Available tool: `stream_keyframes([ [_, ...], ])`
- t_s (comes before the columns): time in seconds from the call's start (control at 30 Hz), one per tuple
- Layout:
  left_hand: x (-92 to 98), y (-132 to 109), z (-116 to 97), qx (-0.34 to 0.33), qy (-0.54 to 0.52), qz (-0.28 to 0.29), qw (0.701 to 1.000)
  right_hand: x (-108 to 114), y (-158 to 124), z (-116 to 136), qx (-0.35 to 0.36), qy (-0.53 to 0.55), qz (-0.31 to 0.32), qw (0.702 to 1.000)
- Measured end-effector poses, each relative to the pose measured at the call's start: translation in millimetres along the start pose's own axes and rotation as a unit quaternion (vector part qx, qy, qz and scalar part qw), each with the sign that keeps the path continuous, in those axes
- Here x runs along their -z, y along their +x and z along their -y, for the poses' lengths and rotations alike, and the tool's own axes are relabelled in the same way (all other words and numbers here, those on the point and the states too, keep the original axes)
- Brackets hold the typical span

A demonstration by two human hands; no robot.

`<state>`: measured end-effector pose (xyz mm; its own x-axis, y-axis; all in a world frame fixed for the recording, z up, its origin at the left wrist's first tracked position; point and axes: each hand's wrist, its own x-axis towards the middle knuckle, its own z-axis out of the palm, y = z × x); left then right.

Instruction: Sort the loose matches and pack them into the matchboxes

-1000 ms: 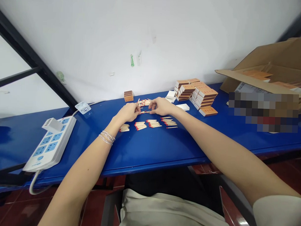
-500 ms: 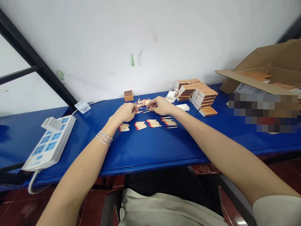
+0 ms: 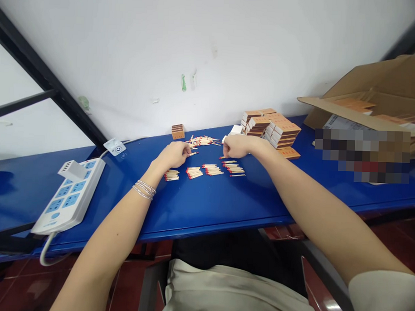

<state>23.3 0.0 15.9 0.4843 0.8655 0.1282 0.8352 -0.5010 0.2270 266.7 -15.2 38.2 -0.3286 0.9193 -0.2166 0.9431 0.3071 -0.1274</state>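
Matchsticks (image 3: 212, 169), red-tipped, in small rows

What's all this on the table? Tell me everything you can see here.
Table: one, blue, across the view.
Power strip: one, white with blue sockets, at the table's left.
Plug adapter: one, white, on the power strip.
Loose matches: a scattered pile, pale with red tips, mid-table near the wall.
Match rows: four, pale with red tips, in a line on the table.
Matchboxes: many, orange and white, stacked right of centre.
Cardboard box: one, brown, open, far right.
Wall: one, white, behind the table.
Left hand: one, bare, beside the loose matches.
Bracelets: several, silver, on the left wrist.
Right hand: one, bare, just behind the rightmost match row.
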Motion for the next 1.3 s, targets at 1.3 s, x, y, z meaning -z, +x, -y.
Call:
stream_keyframes([
  [1.3,4.4,-0.1,-1.7,-0.034,-0.020,0.020,0.999,-23.9,21.7,15.2,0.056,0.101,-0.124,0.986],
])
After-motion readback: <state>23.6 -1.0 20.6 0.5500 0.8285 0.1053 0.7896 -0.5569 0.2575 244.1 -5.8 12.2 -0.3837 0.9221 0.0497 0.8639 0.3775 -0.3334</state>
